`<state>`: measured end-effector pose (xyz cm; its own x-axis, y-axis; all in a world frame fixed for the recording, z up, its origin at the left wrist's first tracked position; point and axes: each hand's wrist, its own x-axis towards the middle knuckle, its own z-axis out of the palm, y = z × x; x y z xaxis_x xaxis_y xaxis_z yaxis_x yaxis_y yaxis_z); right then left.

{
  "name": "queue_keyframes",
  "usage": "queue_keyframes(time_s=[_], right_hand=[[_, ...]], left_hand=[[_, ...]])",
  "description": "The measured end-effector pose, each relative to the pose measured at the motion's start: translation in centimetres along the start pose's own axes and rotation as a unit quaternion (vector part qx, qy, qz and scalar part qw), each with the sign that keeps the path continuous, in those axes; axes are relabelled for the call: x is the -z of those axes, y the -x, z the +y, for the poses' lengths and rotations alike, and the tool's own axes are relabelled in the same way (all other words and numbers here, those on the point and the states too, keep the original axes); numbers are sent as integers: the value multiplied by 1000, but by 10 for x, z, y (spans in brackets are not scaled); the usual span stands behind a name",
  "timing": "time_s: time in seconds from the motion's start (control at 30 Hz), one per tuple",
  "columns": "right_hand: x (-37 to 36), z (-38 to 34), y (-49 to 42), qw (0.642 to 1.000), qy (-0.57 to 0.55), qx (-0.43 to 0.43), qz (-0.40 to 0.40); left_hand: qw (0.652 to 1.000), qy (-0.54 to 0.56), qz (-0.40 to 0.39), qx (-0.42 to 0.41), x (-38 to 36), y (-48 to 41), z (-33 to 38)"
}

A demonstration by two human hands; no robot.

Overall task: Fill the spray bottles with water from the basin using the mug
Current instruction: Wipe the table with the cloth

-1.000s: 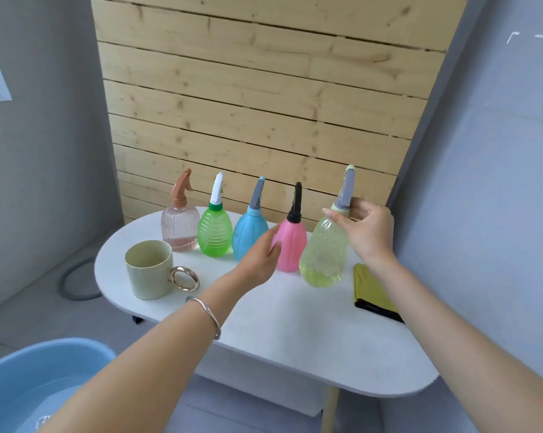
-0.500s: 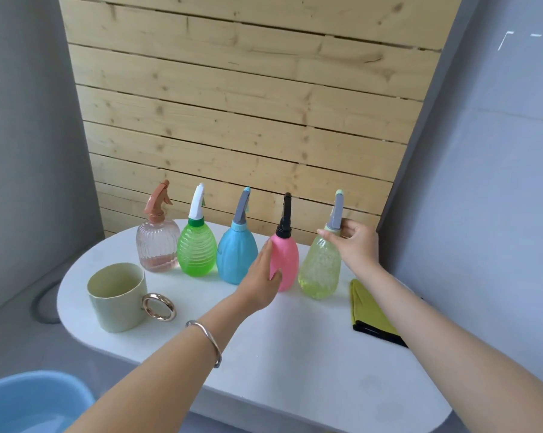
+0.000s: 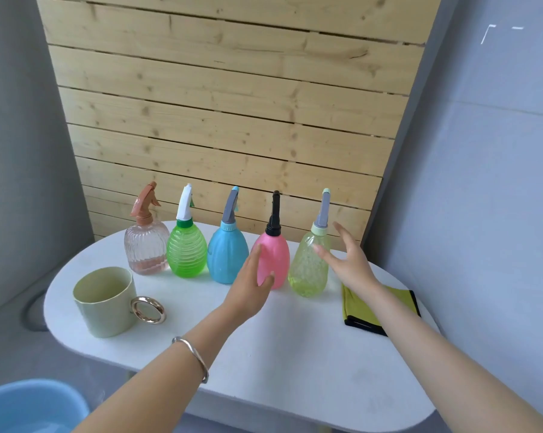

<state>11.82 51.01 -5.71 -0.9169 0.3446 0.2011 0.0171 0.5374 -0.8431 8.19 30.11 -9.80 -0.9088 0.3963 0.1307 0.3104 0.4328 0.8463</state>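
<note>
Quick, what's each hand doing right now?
Left hand: open, by the pink bottle, not gripping it.
Right hand: open, beside the yellow-green bottle, holding nothing.

1. The blue basin [image 3: 29, 404] is chopped off by the bottom-left corner. You only get a slice of rim and a bit of water.
2. The left hand [image 3: 251, 289] sits in front of the pink bottle [image 3: 276, 257] and covers its lower left side. Honestly can't tell if the thumb touches it.
3. The right hand [image 3: 346, 260] is smeared and its fingers are blurry. It overlaps the right edge of the yellow-green bottle [image 3: 306, 270], contact unclear.
4. The yellow cloth [image 3: 353, 307] is half hidden under the right forearm.
5. Both forearms run off the bottom edge.
6. There's a dark ring thing [image 3: 29, 310] on the floor, partly tucked behind the table [image 3: 295, 354]. No idea what it is.
</note>
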Motion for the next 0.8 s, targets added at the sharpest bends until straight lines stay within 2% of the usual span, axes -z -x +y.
queue_keyframes(time_s=[0.07,0.17,0.27,0.53,0.7,0.8], right_hand=[[11,33,20,993,95,-68,-29],[19,79,48,945,269,-158,-97],[10,91,73,920,348,-139,-113],[-39,37,148,915,363,-50,-168],[-68,6,177,917,330,37,-220],[-69,4,167,934,307,7,-181]], left_hand=[[1000,-5,-4,-1,-2,14,-4],[1000,-11,-12,6,-7,36,-9],[999,3,-24,23,-13,53,-6],[995,-39,-83,29,-19,94,2],[996,-32,-41,68,6,114,-9],[993,21,22,118,27,125,-17]])
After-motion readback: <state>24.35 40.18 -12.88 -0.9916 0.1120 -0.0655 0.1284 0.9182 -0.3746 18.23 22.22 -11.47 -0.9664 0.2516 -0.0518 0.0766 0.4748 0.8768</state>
